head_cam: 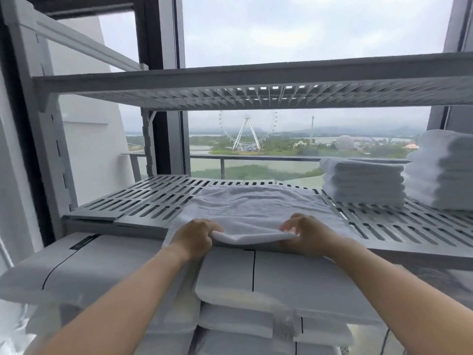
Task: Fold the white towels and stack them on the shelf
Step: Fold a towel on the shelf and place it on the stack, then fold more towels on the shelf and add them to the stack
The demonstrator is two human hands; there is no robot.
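On slatted shelf (pixel 143 203) by window (pixel 307 29): L hand (pixel 195 235), R hand (pixel 307 237) pinch towel (pixel 256 208); prob. 2 stacks (pixel 363 183).

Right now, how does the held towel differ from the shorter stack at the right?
The held towel lies spread flat; the shorter stack is folded, several layers high. The left hand and right hand pinch the held towel; no hand touches the shorter stack. Both are white, on one shelf.

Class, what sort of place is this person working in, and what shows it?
Probably a hotel linen room, high up: slatted grey shelving holds stacks of folded white towels, and the window overlooks a Ferris wheel far below.
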